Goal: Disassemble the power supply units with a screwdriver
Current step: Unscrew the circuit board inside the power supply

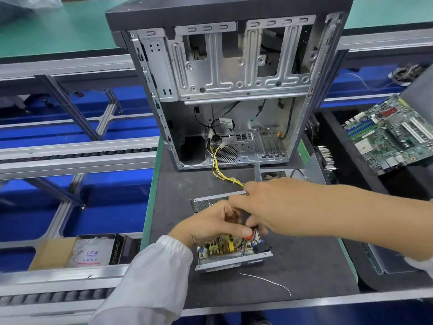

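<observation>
With the cover off, the power supply unit (230,250) lies open on the dark work mat (304,273), its circuit board facing up. Nearest to the PSU on the viewer's side, a loose white wire (269,281) lies on the mat just beside its front wall. Left hand (210,225) sits directly over the PSU's left half, fingers curled, apparently steadying the screwdriver (246,233) or the chassis; exact contact hidden. Right hand (264,205) reaches across from the right and grasps the screwdriver handle, black with an orange collar; shaft points steeply down into the board near the PSU's right front corner. Both hands are on the unit, right one driving. PSU long axis runs roughly near-to-far. Judgement: a board screw is being worked. Beyond the PSU, yellow wires (220,170) run into the gutted computer case (234,90). Right of the PSU, well apart, a motherboard (391,134).
</observation>
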The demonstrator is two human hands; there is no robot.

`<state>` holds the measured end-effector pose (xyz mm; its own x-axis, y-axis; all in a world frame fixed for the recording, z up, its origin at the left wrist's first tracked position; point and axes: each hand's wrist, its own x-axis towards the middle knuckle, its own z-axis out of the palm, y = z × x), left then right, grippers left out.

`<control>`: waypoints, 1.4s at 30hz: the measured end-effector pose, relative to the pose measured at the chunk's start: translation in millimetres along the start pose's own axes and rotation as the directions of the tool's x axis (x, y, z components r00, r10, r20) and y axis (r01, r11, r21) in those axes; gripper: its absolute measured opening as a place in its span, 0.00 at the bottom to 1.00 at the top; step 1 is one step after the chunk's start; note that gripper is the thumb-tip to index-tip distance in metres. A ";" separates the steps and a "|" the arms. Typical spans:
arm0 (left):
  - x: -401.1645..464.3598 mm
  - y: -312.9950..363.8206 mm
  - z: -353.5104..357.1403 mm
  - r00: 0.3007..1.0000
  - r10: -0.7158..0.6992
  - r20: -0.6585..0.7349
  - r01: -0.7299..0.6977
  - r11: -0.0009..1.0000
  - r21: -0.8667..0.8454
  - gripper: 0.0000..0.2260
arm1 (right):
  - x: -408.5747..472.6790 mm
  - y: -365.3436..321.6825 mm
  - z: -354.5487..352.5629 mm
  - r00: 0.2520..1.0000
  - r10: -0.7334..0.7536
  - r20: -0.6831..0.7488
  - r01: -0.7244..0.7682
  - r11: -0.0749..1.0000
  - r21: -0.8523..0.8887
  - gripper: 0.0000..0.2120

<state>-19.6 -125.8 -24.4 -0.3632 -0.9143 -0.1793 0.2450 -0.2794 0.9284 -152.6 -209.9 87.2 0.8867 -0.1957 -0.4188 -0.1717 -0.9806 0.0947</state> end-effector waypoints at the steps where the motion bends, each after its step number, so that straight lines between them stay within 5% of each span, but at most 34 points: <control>1: 0.1 0.7 -1.3 1.000 0.025 -0.016 -0.025 1.000 0.000 0.13 | -1.8 1.1 -1.1 0.999 -0.030 0.031 0.030 1.000 0.009 0.13; 5: 3.7 -2.4 -2.0 1.000 0.024 0.005 -0.024 0.999 -0.026 0.13 | -5.6 5.6 -12.4 0.981 -0.112 0.158 0.091 0.987 0.132 0.15; 7: 5.0 -4.6 -3.0 1.000 0.009 -0.030 -0.010 0.999 -0.051 0.15 | -6.2 5.4 -17.2 0.991 -0.051 0.124 0.028 0.983 0.181 0.15; 11: 5.3 -4.5 -6.3 1.000 0.014 -0.014 -0.013 1.000 0.027 0.14 | -1.3 -1.4 -16.4 0.995 0.101 -0.021 -0.101 0.995 0.008 0.25; 17: 6.1 -3.1 -3.9 0.999 0.030 -0.033 -0.031 0.999 -0.022 0.12 | 2.5 -0.6 -4.2 0.997 0.032 0.066 -0.035 0.998 0.048 0.11; 20: 8.4 0.5 -5.0 1.000 0.018 0.026 -0.018 1.000 0.007 0.20 | -2.5 1.3 -6.2 0.991 -0.067 0.114 0.061 0.997 0.052 0.16; 24: 7.3 -3.7 -1.2 0.998 0.004 -0.060 -0.004 1.000 0.009 0.14 | -4.2 3.9 -13.8 0.985 -0.129 0.119 0.109 0.982 0.156 0.16; 27: 7.7 -4.5 -1.7 0.998 0.012 -0.055 -0.010 0.999 0.039 0.13 | -3.7 2.1 -18.1 0.999 0.018 0.038 -0.025 0.984 0.176 0.22; 30: 7.4 -3.9 -6.3 1.000 0.007 -0.011 -0.006 0.995 0.095 0.12 | -0.1 -4.4 -15.9 0.992 0.125 -0.007 -0.124 0.992 0.015 0.27; 37: 7.7 -2.5 -2.3 0.999 0.039 0.013 -0.040 0.996 0.074 0.12 | -0.3 -6.2 -11.5 0.998 0.013 0.055 -0.014 1.000 0.023 0.13; 42: 6.7 0.5 -0.1 1.000 -0.018 -0.015 0.018 1.000 0.012 0.16 | 0.6 -1.3 -17.9 0.982 -0.097 0.164 0.075 0.988 0.133 0.16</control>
<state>-21.8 -132.1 -25.1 -0.3536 -0.9136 -0.2009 0.2278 -0.2924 0.9288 -144.2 -208.5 102.9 0.8168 -0.0994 -0.5683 -0.1601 -0.9854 -0.0578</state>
